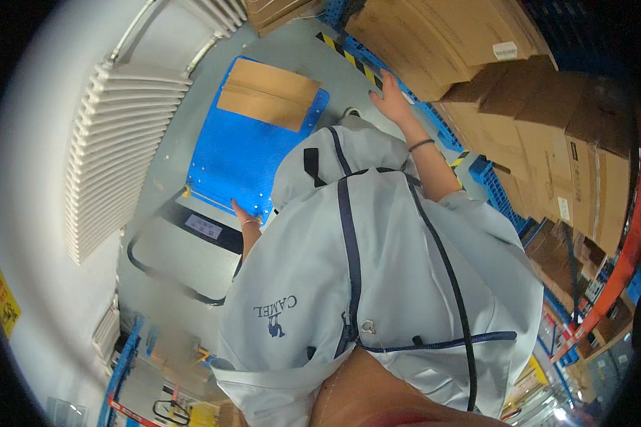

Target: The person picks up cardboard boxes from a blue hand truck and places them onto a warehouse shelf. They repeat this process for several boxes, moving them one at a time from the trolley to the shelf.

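Observation:
My left hand (244,212) is partly seen beside my jacket (395,240), over the near end of a blue platform trolley (227,149). Whether its fingers touch the trolley or its handle I cannot tell. A flat piece of brown cardboard (267,93) lies across the trolley's far end. The trolley's dark looped handle (179,291), with a panel (203,227) bearing a label, is at the near end. My right hand (392,99) is held out with nothing seen in it, fingers extended, near the blue pallet (438,123) under stacked boxes. A dark band is on that wrist.
A white radiator (125,149) runs along the left wall. Large cardboard boxes (539,133) are stacked on the right. Black and yellow floor tape (352,58) edges the pallets. Part of a shoe (352,112) shows beyond my jacket. Blue and orange racking (614,288) stands at lower right.

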Demonstrator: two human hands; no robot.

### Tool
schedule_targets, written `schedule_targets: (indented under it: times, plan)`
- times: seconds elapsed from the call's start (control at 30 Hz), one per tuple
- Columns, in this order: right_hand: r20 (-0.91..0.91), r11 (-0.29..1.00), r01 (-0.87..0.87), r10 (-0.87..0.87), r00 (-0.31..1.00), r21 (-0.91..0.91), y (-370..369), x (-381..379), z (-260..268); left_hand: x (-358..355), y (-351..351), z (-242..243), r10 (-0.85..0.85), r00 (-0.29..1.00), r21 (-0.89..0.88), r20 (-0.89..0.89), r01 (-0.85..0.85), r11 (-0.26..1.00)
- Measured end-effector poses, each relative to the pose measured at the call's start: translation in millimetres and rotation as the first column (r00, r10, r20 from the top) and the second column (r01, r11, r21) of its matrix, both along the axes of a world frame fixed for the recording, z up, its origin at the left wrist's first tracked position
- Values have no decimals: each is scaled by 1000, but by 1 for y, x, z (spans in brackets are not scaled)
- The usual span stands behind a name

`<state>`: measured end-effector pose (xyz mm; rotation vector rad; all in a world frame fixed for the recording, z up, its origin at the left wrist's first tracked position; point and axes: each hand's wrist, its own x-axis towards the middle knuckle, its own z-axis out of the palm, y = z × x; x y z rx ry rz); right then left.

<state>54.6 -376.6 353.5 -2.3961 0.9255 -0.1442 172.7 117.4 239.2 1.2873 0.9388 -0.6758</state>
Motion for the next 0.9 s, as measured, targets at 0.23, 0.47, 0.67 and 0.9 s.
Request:
schedule_targets:
  times: [0.23, 0.47, 0.67, 0.9]
  plan:
    - [-155, 998, -5, 14, 988, 56, -32, -7, 7, 28, -39, -4, -29, 996, 105, 86, 20, 994]
    - [-270, 997, -20, 40, 962, 75, -56, -7, -25, 18, -74, 12, -222, 975, 224, -12, 219, 950]
    - [-353, 995, -78, 96, 931, 63, -76, 6, -37, 0, -56, -31, -139, 977, 218, 161, 103, 971]
    - [-415, 994, -77, 103, 904, 78, -79, 15, -40, 12, -58, -48, -159, 978, 91, 132, 148, 985]
